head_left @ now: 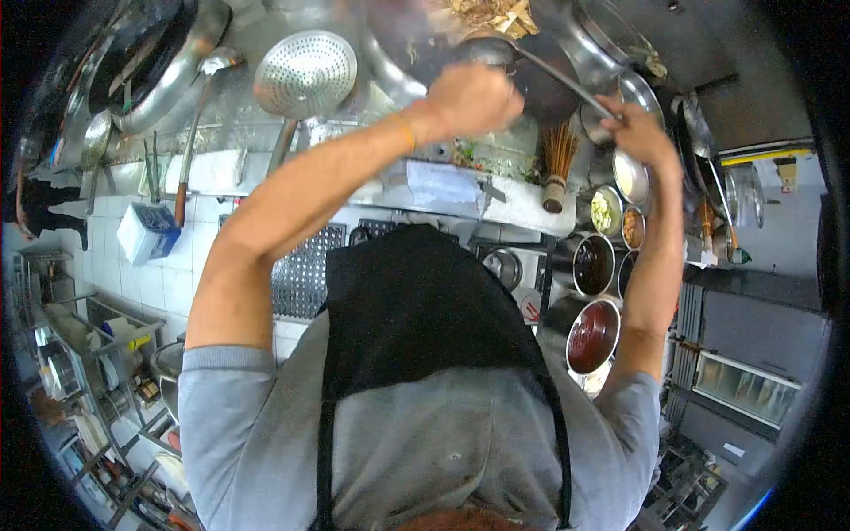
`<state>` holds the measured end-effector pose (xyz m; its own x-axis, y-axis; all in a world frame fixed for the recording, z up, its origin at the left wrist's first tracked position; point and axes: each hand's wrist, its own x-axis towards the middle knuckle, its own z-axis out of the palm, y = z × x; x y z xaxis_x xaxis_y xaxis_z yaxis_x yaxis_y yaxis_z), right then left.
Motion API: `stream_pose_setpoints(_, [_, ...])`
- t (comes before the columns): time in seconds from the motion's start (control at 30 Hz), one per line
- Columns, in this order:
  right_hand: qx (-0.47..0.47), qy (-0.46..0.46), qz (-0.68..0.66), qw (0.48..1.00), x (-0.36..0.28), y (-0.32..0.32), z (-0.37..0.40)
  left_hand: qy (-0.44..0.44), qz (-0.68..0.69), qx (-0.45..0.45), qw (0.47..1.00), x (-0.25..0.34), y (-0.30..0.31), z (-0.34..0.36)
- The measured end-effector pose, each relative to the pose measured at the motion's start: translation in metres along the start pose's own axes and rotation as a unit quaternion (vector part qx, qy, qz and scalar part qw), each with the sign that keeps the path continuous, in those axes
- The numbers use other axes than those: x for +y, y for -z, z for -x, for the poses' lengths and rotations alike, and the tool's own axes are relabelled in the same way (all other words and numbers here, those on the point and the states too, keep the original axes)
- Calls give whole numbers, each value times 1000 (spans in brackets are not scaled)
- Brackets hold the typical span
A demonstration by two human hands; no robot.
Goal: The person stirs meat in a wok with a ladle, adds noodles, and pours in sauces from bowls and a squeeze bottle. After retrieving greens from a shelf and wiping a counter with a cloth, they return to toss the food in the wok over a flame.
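My right hand (pixel 639 131) is wrapped round the handle of a steel ladle (pixel 567 81). The ladle's bowl hangs over a dark wok (pixel 551 96), just beyond my left hand. Blurred by motion, my left hand (pixel 474 99) is closed in a fist at the near side of the wok; what it grips is hidden. Brownish-yellow food pieces (pixel 491 15) show at the top edge, partly cut off by the frame. Left of the wok rests a perforated strainer (pixel 306 73) with its handle towards me.
A bamboo brush (pixel 558 164) lies on the stove edge near a folded cloth (pixel 443 181). Pots of dark sauce (pixel 593 264) and red sauce (pixel 593 338) stand beside my right arm, with a bowl of chopped green vegetables (pixel 602 212). Another ladle (pixel 188 164) lies at left.
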<state>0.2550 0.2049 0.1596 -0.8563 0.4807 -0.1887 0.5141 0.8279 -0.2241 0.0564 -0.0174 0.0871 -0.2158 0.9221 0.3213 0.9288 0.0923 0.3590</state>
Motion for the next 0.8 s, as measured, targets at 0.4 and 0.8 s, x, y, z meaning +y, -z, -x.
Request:
stream_pose_setpoints(0.4, [31,-21,-4,999,-17,-23,-9,17,17,92,995,-18,-11,-21])
stream_pose_setpoints(0.8, [71,-68,69,993,-42,-50,-15,92,-5,89,992,-23,-28,-30])
